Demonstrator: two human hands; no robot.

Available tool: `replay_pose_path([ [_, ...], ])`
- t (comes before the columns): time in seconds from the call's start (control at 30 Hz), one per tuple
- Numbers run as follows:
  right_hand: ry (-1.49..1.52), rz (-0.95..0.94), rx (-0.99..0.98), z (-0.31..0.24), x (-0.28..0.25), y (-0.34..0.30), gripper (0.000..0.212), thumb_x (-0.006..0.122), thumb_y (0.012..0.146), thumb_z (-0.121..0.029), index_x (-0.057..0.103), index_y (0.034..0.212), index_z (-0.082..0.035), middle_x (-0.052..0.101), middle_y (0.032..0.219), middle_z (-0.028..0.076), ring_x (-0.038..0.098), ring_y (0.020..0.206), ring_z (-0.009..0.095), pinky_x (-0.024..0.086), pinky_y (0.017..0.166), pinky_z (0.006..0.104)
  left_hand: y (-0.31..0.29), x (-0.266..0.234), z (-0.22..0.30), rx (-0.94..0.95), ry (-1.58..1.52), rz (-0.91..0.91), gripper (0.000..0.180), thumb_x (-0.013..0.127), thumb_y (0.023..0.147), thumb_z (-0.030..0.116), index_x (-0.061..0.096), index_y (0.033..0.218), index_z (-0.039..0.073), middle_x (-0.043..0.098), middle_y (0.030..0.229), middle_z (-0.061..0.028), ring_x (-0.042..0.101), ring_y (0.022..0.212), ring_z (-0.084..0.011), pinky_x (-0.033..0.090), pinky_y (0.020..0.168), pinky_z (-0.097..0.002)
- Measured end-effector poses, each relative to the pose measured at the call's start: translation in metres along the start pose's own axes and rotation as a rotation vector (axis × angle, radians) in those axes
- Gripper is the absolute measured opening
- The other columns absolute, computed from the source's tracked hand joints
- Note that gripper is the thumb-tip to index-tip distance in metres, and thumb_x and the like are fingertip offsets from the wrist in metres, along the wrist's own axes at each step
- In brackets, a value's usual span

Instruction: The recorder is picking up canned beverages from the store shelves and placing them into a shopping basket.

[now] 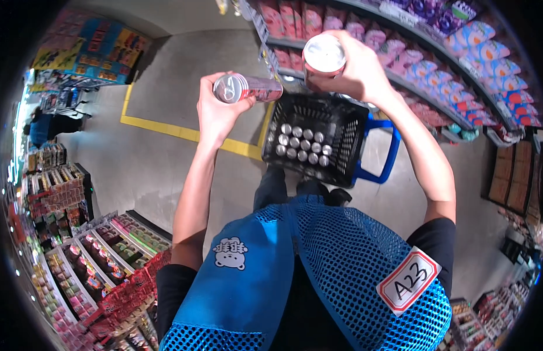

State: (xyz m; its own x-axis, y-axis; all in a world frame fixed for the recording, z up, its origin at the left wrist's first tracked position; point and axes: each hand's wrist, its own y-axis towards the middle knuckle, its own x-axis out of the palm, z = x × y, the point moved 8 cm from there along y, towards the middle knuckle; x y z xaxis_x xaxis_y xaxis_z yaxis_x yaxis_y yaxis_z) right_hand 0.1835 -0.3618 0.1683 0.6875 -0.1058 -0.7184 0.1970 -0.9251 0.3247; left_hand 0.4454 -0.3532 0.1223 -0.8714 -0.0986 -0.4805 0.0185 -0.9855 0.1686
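Observation:
My left hand [215, 120] is closed around a slim can [258, 89] with a silver end, tilted so that its body points to the right. Higher up and to the right, my right hand [364, 71] grips a reddish can [324, 55], its silver end facing up toward me. Both cans are held apart, above a black shopping basket [347, 126] with a blue handle. Several silver-topped cans [307, 134] stand upright in rows inside the basket.
A long shelf [412, 82] of pink and blue packages curves along the right. Snack displays [90, 263] fill the lower left, and a colourful stack of boxes [101, 50] stands at the upper left. Yellow tape [172, 130] marks the grey floor. Another person [46, 126] is at the far left.

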Motion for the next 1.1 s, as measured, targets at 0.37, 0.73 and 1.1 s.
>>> replay_pose_path([
  [0.37,-0.305,-0.636,0.374,0.186,0.169,-0.129,0.067,0.075,0.064,-0.030,0.044,0.118,-0.005,0.059,0.098,0.019,0.057,0.100,0.035,0.050,0.081,0.0446,-0.071,0.121,-0.142,-0.253,0.127,-0.302,0.062,0.083,0.058,0.010,0.050,0.111,0.005,0.066,0.099,-0.0144,0.065,0.092,-0.0269,0.051,0.082,-0.0353],
  [0.73,-0.419,-0.537,0.600,0.348,0.307,-0.243,0.061,0.076,0.064,-0.023,0.043,0.113,-0.007,0.060,0.107,0.014,0.055,0.108,0.034,0.048,0.089,0.0444,-0.092,0.208,-0.255,-0.277,0.114,-0.320,0.059,0.081,0.058,0.009,0.055,0.111,0.004,0.062,0.102,-0.0120,0.062,0.093,-0.0271,0.050,0.080,-0.0350],
  [1.1,-0.436,-0.245,0.906,0.454,0.421,-0.321,0.069,0.083,0.061,-0.027,0.042,0.112,-0.005,0.060,0.100,0.016,0.065,0.086,0.033,0.055,0.070,0.0411,-0.059,0.300,-0.359,-0.247,0.194,-0.258,0.066,0.084,0.060,0.012,0.050,0.116,0.002,0.060,0.106,-0.0157,0.060,0.097,-0.0279,0.047,0.086,-0.0378],
])
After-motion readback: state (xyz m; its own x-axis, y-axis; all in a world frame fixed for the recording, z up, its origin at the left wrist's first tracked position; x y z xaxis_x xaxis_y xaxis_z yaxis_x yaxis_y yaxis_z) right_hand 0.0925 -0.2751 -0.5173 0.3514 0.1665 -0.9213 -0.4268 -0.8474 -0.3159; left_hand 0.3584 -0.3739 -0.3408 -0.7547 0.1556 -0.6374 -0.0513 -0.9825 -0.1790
